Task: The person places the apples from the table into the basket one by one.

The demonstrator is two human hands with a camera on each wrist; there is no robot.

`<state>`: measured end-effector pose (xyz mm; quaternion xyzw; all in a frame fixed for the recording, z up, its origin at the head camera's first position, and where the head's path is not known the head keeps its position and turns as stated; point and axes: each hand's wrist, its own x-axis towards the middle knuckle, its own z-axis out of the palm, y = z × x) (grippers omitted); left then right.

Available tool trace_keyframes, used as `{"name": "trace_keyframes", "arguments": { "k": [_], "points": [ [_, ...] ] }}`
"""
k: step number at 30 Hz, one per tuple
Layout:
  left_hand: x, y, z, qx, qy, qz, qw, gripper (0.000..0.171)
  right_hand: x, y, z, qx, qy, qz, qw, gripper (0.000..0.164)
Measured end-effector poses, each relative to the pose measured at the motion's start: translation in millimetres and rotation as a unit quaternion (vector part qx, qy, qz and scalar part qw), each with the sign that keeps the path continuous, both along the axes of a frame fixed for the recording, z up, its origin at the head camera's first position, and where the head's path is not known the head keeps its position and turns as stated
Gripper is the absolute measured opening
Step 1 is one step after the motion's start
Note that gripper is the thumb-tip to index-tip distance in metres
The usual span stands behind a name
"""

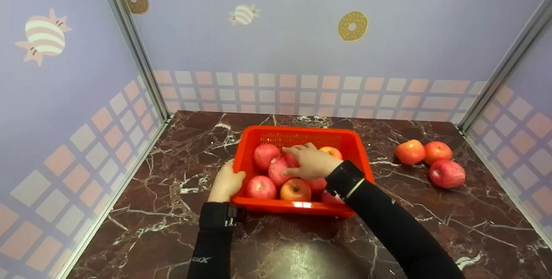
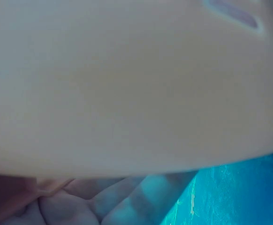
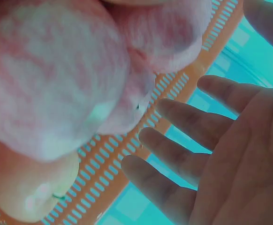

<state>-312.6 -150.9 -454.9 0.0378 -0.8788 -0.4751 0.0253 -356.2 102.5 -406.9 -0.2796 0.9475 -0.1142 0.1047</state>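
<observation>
The oblong red plastic basket [image 1: 276,204], crosswise at lower centre, is gripped by the left hand [image 1: 226,182], overhung by the spread right hand [image 1: 314,162].

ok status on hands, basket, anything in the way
Left hand grips basket at left side. Right hand over apples inside, gripping none. Three more apples right of basket. No obstruction visible.

A basket [image 1: 267,205] stood on the desk [image 1: 293,249], apples [image 1: 279,172] lay in it, the left hand [image 1: 227,181] was at its left side, the right hand [image 1: 313,162] was over the apples, three loose apples [image 1: 437,153] lay to the right, two behind one.
</observation>
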Motion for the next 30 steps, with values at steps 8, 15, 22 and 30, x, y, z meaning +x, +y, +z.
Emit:
{"name": "trace_keyframes", "arguments": {
  "k": [8, 15, 22, 30],
  "points": [
    [-1.5, -0.8, -1.5, 0.001, -0.003, -0.001, 1.0000, 0.046, -4.4, 16.0, 6.7, 0.018, -0.001, -0.044, 0.999, 0.077],
    [-1.3, -0.1, -1.9, -0.001, -0.008, 0.001, 1.0000, 0.045, -6.8, 33.3, 14.7, -0.010, 0.001, -0.041, 0.999, 0.075],
    [-1.0, 0.5, -1.7, -0.001, -0.009, 0.002, 1.0000, 0.046, -7.8, 53.9, 25.1, -0.025, -0.002, -0.066, 0.997, 0.074],
    [-1.1, 0.3, -1.9, -0.007, -0.006, 0.003, 1.0000, 0.050, -8.4, 86.6, 31.5, -0.070, 0.029, -0.083, 0.994, 0.063]
  ]
}}
